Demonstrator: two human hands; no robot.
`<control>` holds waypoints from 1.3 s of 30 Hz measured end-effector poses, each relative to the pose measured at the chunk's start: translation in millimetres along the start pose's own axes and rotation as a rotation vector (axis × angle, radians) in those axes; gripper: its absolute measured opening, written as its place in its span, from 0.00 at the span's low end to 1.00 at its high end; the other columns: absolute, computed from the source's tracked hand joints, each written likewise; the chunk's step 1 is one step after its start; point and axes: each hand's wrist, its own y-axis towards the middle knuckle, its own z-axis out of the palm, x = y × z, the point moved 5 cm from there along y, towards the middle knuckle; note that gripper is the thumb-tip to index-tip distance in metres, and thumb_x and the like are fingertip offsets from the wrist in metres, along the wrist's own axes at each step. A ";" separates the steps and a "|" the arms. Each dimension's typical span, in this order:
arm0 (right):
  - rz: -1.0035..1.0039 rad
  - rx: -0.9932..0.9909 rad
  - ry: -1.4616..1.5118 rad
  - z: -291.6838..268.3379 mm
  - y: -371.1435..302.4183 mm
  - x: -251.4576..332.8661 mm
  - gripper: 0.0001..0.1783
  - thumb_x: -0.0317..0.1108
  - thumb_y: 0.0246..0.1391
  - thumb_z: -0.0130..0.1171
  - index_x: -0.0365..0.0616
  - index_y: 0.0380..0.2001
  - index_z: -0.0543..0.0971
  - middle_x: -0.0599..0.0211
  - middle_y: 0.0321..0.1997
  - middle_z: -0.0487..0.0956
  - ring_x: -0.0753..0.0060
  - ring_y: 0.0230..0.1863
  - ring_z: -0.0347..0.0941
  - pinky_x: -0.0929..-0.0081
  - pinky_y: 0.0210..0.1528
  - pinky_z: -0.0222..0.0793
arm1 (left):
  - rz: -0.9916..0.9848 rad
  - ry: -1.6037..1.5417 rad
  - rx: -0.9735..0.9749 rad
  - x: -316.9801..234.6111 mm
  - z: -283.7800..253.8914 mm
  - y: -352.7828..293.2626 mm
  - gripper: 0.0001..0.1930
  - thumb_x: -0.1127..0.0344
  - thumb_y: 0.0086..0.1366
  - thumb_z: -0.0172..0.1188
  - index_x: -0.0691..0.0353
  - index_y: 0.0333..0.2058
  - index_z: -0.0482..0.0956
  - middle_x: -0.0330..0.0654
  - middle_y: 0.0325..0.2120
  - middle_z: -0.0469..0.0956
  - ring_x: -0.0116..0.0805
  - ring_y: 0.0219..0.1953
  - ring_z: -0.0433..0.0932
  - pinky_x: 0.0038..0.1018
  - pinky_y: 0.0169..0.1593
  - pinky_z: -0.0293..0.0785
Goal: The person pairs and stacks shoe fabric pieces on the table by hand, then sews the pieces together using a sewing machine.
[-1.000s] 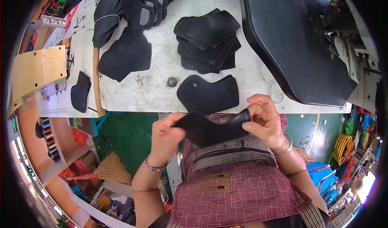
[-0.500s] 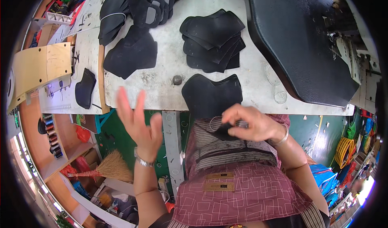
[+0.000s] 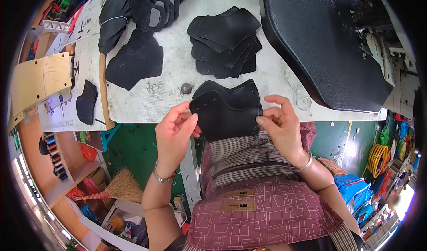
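Note:
A cut black fabric piece with a curved upper edge is stretched between my two hands, in front of the table's near edge. My left hand pinches its left corner between thumb and fingers. At the right edge, my right hand grips it with thumb and forefinger, the other fingers curled above. Just behind it lies another black piece of similar shape, partly covered by the held one. Farther back is a fanned stack of black pieces.
More black pieces and a tied bundle lie at the table's far left. A large black padded machine surface takes up the right. A round metal knob sits near the middle. Below left are a straw broom and thread spools.
My left hand, previously raised and spread, has come right and taken the piece's left corner. The black piece has risen from my lap, opened out, with my right hand at its right edge.

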 end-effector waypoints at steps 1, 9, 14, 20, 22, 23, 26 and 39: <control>-0.036 -0.054 -0.096 -1.3 3.6 -1.1 0.22 0.21 0.49 0.59 0.40 0.48 0.66 0.70 0.25 0.76 0.85 0.25 0.72 0.86 0.28 0.67 | -0.008 0.006 -0.023 6.4 -1.7 5.2 0.22 0.77 0.61 0.56 0.67 0.54 0.66 0.38 0.27 0.77 0.20 0.28 0.75 0.16 0.33 0.72; -0.141 -0.151 -0.198 2.9 13.8 -9.3 0.21 0.22 0.48 0.61 0.41 0.45 0.67 0.68 0.24 0.75 0.80 0.25 0.74 0.82 0.29 0.71 | 0.073 0.090 -0.081 22.5 -0.8 23.9 0.29 0.78 0.59 0.58 0.66 0.59 0.60 0.39 0.26 0.78 0.21 0.28 0.76 0.19 0.33 0.74; -0.151 -0.161 -0.212 3.2 15.9 -10.2 0.20 0.21 0.48 0.61 0.41 0.43 0.67 0.69 0.24 0.75 0.80 0.24 0.74 0.82 0.28 0.71 | 0.072 0.190 -0.095 19.9 0.0 24.6 0.30 0.78 0.58 0.58 0.66 0.59 0.58 0.39 0.25 0.78 0.22 0.27 0.76 0.18 0.34 0.75; -0.165 -0.159 -0.278 4.7 18.9 -8.6 0.19 0.21 0.47 0.60 0.41 0.42 0.67 0.68 0.23 0.74 0.78 0.23 0.73 0.81 0.27 0.71 | 0.085 0.257 -0.090 20.5 -0.1 26.1 0.28 0.78 0.58 0.58 0.66 0.57 0.60 0.39 0.25 0.77 0.22 0.27 0.76 0.18 0.33 0.74; -0.185 -0.168 -0.294 5.5 19.3 -7.0 0.18 0.21 0.47 0.59 0.41 0.41 0.68 0.68 0.22 0.73 0.76 0.21 0.73 0.80 0.26 0.70 | 0.102 0.285 -0.112 18.7 0.6 25.7 0.26 0.78 0.58 0.58 0.67 0.55 0.61 0.38 0.24 0.77 0.22 0.26 0.76 0.17 0.32 0.73; -0.186 -0.164 -0.294 6.1 18.8 -6.2 0.18 0.21 0.47 0.59 0.41 0.41 0.68 0.68 0.22 0.73 0.76 0.21 0.73 0.80 0.26 0.70 | 0.101 0.285 -0.116 17.3 0.7 25.6 0.26 0.78 0.58 0.58 0.67 0.55 0.61 0.38 0.24 0.77 0.22 0.26 0.76 0.17 0.32 0.73; -0.217 -0.111 -0.481 11.4 16.9 1.8 0.17 0.21 0.46 0.59 0.41 0.40 0.69 0.66 0.27 0.75 0.73 0.26 0.75 0.77 0.27 0.71 | 0.103 0.376 -0.125 13.8 2.1 25.4 0.25 0.77 0.57 0.58 0.68 0.53 0.62 0.38 0.23 0.77 0.21 0.25 0.75 0.18 0.32 0.73; -0.879 0.515 -1.327 77.7 12.4 11.4 0.47 0.63 0.33 0.64 0.65 0.60 0.65 0.62 0.70 0.53 0.49 0.70 0.44 0.32 0.63 0.41 | 1.018 1.336 -0.661 -51.1 -68.9 64.4 0.13 0.69 0.54 0.63 0.60 0.39 0.78 0.43 0.27 0.77 0.37 0.30 0.76 0.29 0.37 0.71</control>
